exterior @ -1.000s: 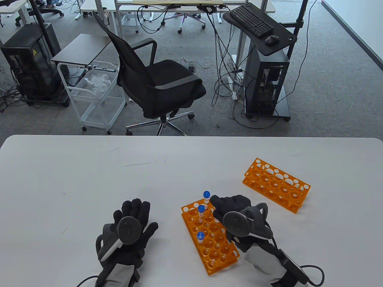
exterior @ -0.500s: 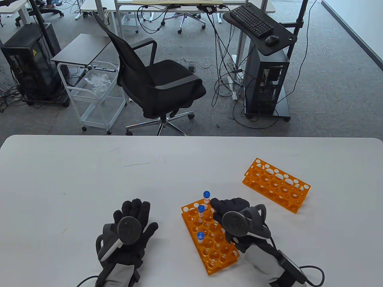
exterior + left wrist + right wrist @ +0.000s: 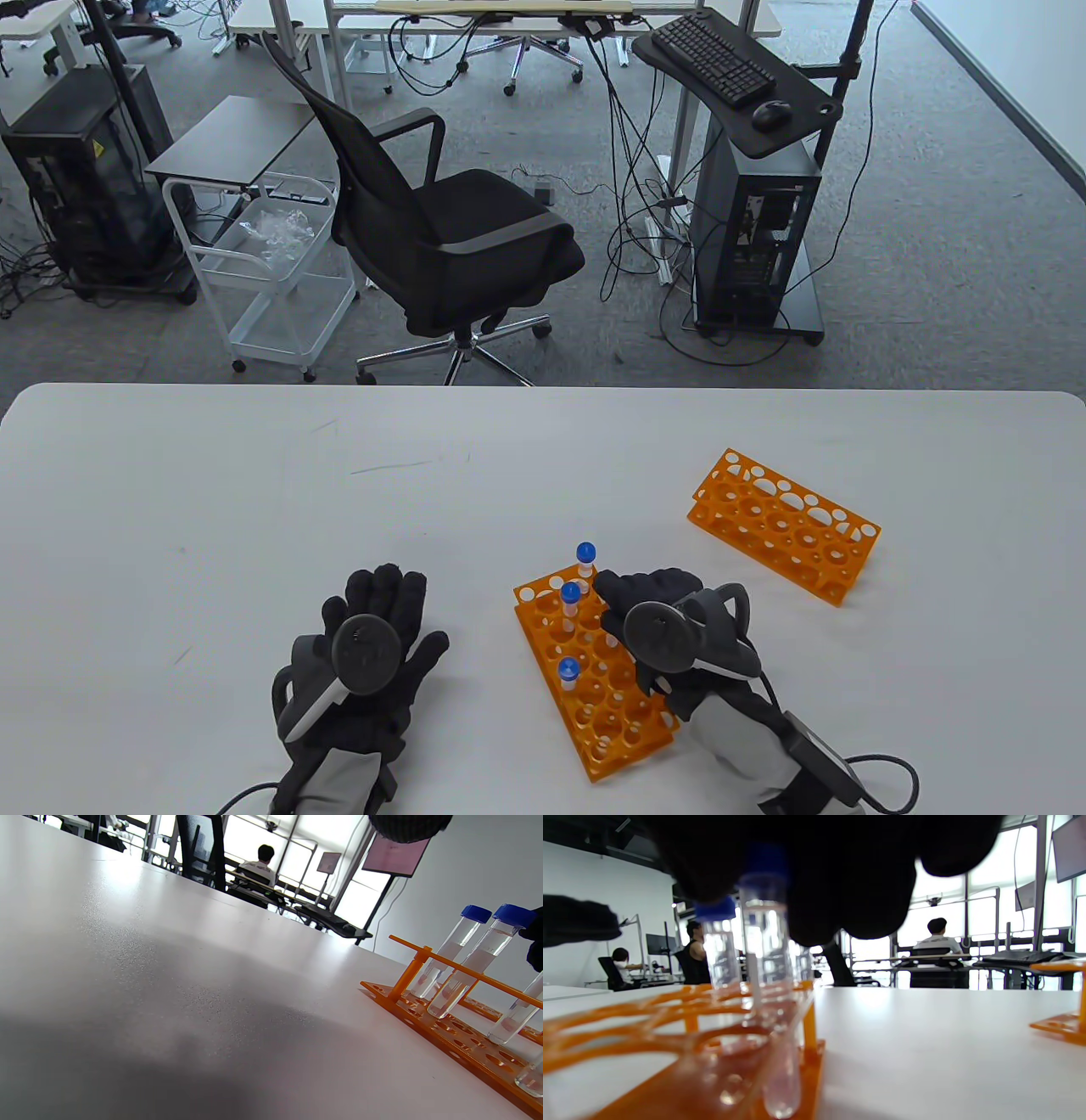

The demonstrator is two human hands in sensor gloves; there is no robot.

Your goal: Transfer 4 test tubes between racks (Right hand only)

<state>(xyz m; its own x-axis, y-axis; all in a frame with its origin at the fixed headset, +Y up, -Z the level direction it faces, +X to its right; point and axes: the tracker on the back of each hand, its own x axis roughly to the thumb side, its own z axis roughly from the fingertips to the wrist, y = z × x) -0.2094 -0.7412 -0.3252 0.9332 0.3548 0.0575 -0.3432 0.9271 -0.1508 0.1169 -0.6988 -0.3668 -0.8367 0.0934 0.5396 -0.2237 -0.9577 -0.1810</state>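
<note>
The near orange rack [image 3: 611,705] lies in front of me with three blue-capped test tubes showing: one at its far corner [image 3: 585,553], one behind it [image 3: 570,594], one mid-rack [image 3: 568,671]. My right hand [image 3: 628,587] hovers over the rack's far right part. In the right wrist view its fingers [image 3: 840,878] sit over the cap of another tube [image 3: 763,963] that stands in the rack [image 3: 670,1077], while the thumb [image 3: 577,921] stands apart to the left. The empty far orange rack [image 3: 785,522] lies to the right. My left hand [image 3: 382,594] rests flat on the table, fingers spread.
The white table [image 3: 212,509] stretches wide to the left and back. The left wrist view shows the near rack [image 3: 445,1027] with its tubes [image 3: 449,950] from the side. An office chair [image 3: 450,238] and a computer stand [image 3: 755,212] are beyond the table's far edge.
My right hand has shifted slightly left and toward me over the near rack. The left hand and both racks have not moved.
</note>
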